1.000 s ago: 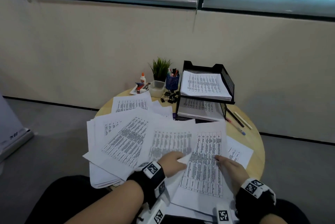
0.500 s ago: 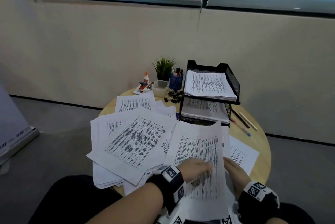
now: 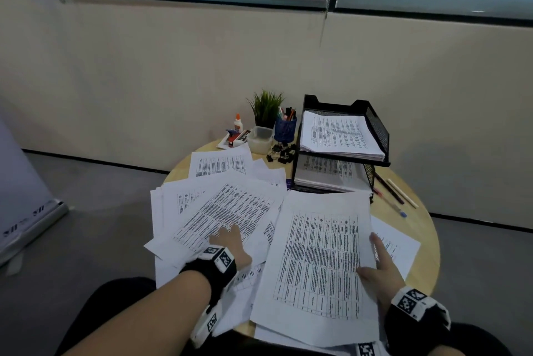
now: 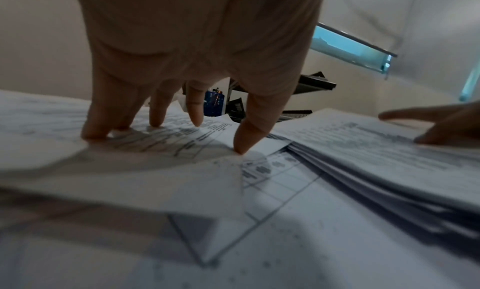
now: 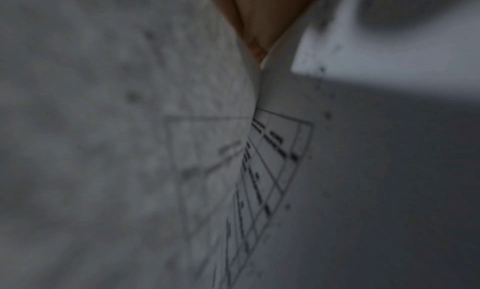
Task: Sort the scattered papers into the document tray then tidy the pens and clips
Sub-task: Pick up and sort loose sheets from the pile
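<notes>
Printed papers lie fanned across the round wooden table. My left hand is spread, and its straight fingertips press on a tilted sheet of the left pile. My right hand holds the right edge of a gathered paper stack, thumb on top; in the right wrist view its skin shows between blurred sheets. The black two-tier document tray at the back right holds papers on both levels. Binder clips lie to the left of the tray, loose pens to its right.
A blue pen cup, a small plant, a clear plastic tub and a glue bottle stand at the table's back. A grey banner stand sits on the floor at left. The wall is close behind the table.
My left hand has left the gathered stack and moved left onto the tilted sheet. The stack in my right hand has slid nearer and sits squarer.
</notes>
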The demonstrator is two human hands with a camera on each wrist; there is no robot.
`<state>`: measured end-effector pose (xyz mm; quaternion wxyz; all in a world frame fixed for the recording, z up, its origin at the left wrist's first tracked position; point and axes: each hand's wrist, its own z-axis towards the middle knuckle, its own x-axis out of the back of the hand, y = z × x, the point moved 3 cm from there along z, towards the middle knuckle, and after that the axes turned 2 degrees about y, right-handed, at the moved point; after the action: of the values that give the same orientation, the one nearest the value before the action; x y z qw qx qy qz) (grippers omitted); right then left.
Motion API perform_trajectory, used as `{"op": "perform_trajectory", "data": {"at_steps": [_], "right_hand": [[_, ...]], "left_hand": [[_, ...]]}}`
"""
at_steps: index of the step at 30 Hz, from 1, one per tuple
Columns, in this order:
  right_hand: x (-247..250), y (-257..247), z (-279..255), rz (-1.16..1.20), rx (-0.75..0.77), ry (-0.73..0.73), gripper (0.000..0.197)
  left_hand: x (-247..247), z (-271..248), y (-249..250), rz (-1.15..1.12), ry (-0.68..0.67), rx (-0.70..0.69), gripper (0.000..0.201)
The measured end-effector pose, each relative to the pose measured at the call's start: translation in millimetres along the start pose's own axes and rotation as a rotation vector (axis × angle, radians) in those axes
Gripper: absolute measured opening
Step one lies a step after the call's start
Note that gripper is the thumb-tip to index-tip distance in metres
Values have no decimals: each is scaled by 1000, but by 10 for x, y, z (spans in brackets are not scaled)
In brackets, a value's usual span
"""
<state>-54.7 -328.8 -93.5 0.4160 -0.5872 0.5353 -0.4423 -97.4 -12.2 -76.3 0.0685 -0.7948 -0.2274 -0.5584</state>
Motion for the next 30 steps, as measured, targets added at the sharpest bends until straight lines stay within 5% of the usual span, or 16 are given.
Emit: {"op": "perform_trajectory", "data": {"at_steps": [3, 7, 12, 20, 22, 27, 30], "right_hand": [[12, -16, -1, -70, 72, -28, 73], [66, 21, 60, -30, 48, -43, 49], [200, 97, 178, 13, 76, 7, 50], [291, 231, 145, -28, -86, 92, 42], [282, 184, 89, -34, -92, 95, 41], [277, 102, 85, 23, -63, 79, 41], [246, 34, 30, 37, -59, 92, 40]], "left_hand": [[45, -14, 0, 106, -12, -82, 52], [97, -28, -39, 121, -33, -96, 63], [161, -75, -19, 149, -89, -103, 70], [190, -152, 58, 295, -88, -182, 21], [195, -148, 30, 284, -85, -196, 34], [96, -88, -105, 236, -159, -203, 120], [73, -132, -64, 314, -134, -212, 113]]}}
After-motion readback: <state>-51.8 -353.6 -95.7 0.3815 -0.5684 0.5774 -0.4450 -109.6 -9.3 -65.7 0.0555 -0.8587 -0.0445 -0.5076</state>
